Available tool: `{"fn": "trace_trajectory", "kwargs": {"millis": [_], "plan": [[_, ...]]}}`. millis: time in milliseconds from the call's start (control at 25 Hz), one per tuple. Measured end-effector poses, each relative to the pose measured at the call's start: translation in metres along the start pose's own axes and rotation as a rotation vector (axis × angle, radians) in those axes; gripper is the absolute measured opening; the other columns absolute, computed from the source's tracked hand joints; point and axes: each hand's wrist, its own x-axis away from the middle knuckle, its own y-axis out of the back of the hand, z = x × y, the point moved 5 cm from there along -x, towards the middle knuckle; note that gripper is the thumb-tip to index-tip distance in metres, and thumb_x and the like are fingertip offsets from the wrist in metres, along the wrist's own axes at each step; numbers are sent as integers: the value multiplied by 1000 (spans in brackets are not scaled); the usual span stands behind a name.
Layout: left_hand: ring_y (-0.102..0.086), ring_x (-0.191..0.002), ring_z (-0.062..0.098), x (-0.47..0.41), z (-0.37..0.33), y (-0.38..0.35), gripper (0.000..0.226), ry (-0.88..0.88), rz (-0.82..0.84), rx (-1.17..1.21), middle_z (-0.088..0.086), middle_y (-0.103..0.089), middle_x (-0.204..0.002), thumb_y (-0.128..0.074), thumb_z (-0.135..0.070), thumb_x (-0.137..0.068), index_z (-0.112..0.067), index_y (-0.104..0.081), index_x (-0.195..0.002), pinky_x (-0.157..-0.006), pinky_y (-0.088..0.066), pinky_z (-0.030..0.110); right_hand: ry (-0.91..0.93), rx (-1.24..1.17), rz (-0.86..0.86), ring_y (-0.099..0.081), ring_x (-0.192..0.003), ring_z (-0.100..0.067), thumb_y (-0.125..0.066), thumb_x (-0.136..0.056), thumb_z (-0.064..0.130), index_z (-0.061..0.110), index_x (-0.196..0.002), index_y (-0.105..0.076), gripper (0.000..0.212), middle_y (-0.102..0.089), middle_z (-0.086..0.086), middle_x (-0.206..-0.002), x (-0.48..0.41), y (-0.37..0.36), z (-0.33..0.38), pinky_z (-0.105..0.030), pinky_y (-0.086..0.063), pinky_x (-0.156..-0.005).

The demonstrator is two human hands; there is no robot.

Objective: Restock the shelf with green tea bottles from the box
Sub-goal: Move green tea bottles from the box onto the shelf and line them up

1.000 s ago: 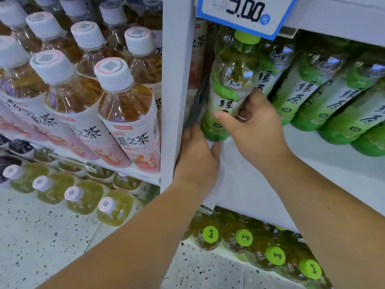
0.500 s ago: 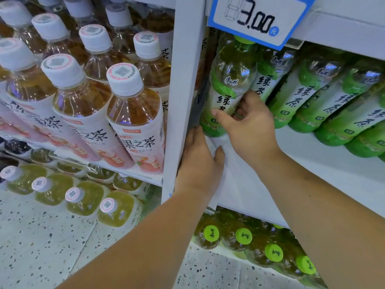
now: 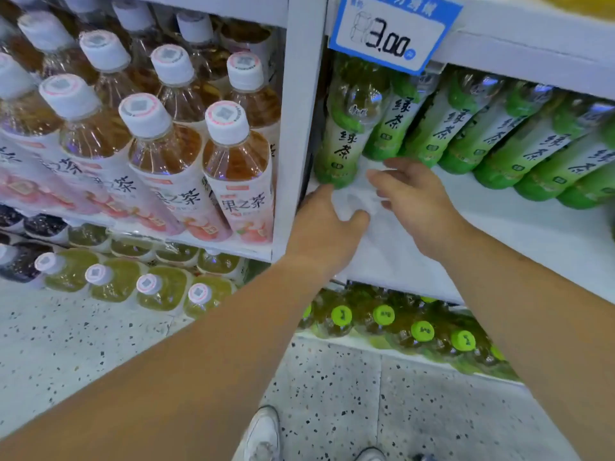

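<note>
A green tea bottle (image 3: 346, 128) stands on the white shelf (image 3: 499, 234) at its far left, against the white upright post (image 3: 296, 128). To its right runs a row of more green tea bottles (image 3: 492, 134). My right hand (image 3: 412, 197) hovers just in front of the leftmost bottle, fingers apart, holding nothing. My left hand (image 3: 327, 224) rests on the shelf board below that bottle, its fingertips close to the bottle's base and its thumb out to the right. No box is in view.
Peach tea bottles with white caps (image 3: 233, 168) fill the shelf left of the post. A blue price tag reading 3.00 (image 3: 392, 31) hangs above. Green-capped bottles (image 3: 422, 331) sit on the bottom shelf, yellow-green drinks (image 3: 156, 291) lower left. Speckled floor and my shoes (image 3: 263, 434) lie below.
My right hand has let go of the leftmost green tea bottle and drawn back a little. The bottle now stands by itself on the shelf. My left hand stays on the shelf board.
</note>
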Motion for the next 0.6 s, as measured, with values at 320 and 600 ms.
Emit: {"fn": "trace_trajectory", "kwargs": {"millis": [320, 600], "plan": [[-55, -118, 12, 105, -5, 45, 74, 219, 213, 165, -7, -54, -141, -65, -55, -83, -27, -44, -149, -93, -48, 31, -283, -50, -54, -65, -98, -14, -53, -101, 43, 31, -119, -56, 22, -64, 0, -126, 134, 56, -25, -39, -52, -97], [-54, -114, 12, 199, -43, 68, 59, 290, 368, 145, -12, -55, -124, -61, -52, -94, -23, -50, -145, -98, -43, 36, -425, -73, -81, -63, -115, -24, -54, -101, 46, 32, -121, -56, 24, -61, -8, -134, 275, 90, -28, -47, -49, -104]]}}
